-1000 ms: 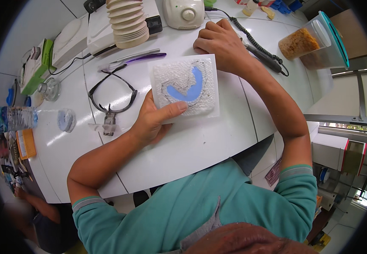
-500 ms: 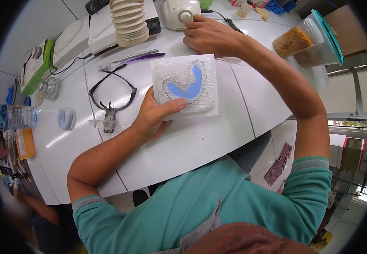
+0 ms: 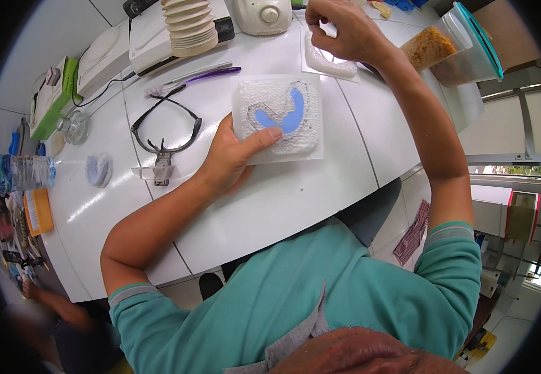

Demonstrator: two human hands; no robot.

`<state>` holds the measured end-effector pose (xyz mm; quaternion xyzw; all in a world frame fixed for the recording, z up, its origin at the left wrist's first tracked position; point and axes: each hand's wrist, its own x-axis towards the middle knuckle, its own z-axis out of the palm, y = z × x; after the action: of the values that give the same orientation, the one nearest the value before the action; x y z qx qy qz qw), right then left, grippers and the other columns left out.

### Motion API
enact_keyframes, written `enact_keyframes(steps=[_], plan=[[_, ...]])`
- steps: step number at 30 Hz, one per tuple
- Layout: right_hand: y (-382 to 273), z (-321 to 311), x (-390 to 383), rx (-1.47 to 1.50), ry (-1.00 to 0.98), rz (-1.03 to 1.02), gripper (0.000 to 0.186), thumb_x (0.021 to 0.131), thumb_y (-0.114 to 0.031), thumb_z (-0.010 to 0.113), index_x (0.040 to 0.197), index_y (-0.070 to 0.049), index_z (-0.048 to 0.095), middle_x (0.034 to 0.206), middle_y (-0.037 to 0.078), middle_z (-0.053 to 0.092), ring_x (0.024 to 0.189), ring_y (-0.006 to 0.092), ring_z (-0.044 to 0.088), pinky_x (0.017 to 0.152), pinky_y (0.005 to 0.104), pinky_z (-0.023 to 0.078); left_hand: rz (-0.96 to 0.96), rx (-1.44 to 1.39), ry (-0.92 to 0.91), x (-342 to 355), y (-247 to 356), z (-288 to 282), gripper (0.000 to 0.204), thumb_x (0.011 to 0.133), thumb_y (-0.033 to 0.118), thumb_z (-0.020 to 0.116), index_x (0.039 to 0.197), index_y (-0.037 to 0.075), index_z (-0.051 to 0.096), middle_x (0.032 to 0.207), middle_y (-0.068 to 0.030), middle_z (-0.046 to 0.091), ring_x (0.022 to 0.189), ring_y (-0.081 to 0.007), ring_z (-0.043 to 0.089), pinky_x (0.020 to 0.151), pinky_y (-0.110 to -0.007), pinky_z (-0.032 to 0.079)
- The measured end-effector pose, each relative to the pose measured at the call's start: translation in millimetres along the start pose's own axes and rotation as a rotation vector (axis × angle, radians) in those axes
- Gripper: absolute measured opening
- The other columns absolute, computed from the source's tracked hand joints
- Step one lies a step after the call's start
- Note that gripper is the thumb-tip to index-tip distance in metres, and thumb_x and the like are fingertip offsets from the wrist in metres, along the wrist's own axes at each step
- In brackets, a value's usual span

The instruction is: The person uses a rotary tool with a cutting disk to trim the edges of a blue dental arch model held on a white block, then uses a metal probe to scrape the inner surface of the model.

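My left hand (image 3: 236,153) grips a square white plate (image 3: 306,140) with a bumpy raised block, its thumb pressed on the front. A blue arch-shaped piece (image 3: 293,115) lies on the block, with dark lines drawn around it. My right hand (image 3: 348,31) is at the far right, fingers curled in together; whatever they hold, if anything, is hidden. Just under those fingers lies a second white sheet with a whitish curved piece (image 3: 339,67). To the left of this hand stands a cream control box (image 3: 263,17) with a round knob.
Black-framed glasses (image 3: 197,134) with a clipped-on attachment lie left of my left hand, below a purple-handled brush (image 3: 214,75). A ribbed cream hose (image 3: 189,28) stands behind. Farther left are a glass jar (image 3: 76,128) and a blue-and-white piece (image 3: 99,169). Clear tubs (image 3: 463,50) stand right.
My right hand has left the control box's knob and moved right, over the second sheet. My left hand has shifted the plate slightly right and away from me.
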<state>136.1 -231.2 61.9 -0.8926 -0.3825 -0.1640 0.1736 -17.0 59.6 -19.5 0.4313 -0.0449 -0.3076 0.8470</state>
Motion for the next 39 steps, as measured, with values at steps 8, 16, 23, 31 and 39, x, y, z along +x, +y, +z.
enact_keyframes(steps=[8,16,23,31,39], plan=[[-79.9,0.4,-136.4,0.527,0.475,0.383,0.035,0.097,0.009,0.064,0.130,0.007,0.076,0.099,0.005,0.072,0.092,0.0120,0.068,0.091,0.0268,0.056,-0.134,0.163,0.061,-2.9,3.6,11.7,0.056,0.099,0.011,0.082,0.149,-0.002,0.058,0.137,-0.0150,0.073,0.125,-0.0249,0.072,0.112,-0.043,0.058],[-168.6,34.1,-179.0,0.755,0.430,0.732,0.014,0.097,0.005,0.075,0.111,0.005,0.078,0.097,0.010,0.079,0.092,0.0155,0.075,0.087,0.0296,0.060,-0.201,0.287,0.134,-4.7,10.9,22.1,0.063,0.097,0.010,0.085,0.151,-0.003,0.057,0.138,-0.0155,0.073,0.125,-0.0246,0.072,0.111,-0.042,0.057],[-165.0,55.0,-159.1,0.724,0.512,0.633,0.008,0.097,0.004,0.078,0.104,0.003,0.075,0.096,0.014,0.081,0.088,0.0203,0.079,0.082,0.0311,0.063,-0.180,0.308,0.119,-2.6,9.1,18.6,0.062,0.098,0.011,0.084,0.152,-0.003,0.057,0.140,-0.0153,0.072,0.128,-0.0241,0.070,0.113,-0.042,0.056],[-166.9,52.7,-153.8,0.731,0.402,0.621,0.011,0.101,0.013,0.069,0.110,0.007,0.067,0.110,0.020,0.078,0.105,0.0235,0.078,0.096,0.0350,0.063,-0.182,0.313,0.091,-3.2,9.6,17.8,0.061,0.099,0.012,0.083,0.152,-0.002,0.058,0.140,-0.0140,0.072,0.128,-0.0228,0.070,0.112,-0.041,0.056],[-168.2,55.2,-149.2,0.678,0.416,0.605,0.009,0.100,0.011,0.072,0.107,0.006,0.069,0.107,0.018,0.081,0.100,0.0209,0.079,0.092,0.0326,0.063,-0.165,0.332,0.092,-2.9,9.8,19.9,0.059,0.099,0.012,0.083,0.151,-0.002,0.059,0.138,-0.0138,0.073,0.126,-0.0221,0.071,0.111,-0.040,0.056]])
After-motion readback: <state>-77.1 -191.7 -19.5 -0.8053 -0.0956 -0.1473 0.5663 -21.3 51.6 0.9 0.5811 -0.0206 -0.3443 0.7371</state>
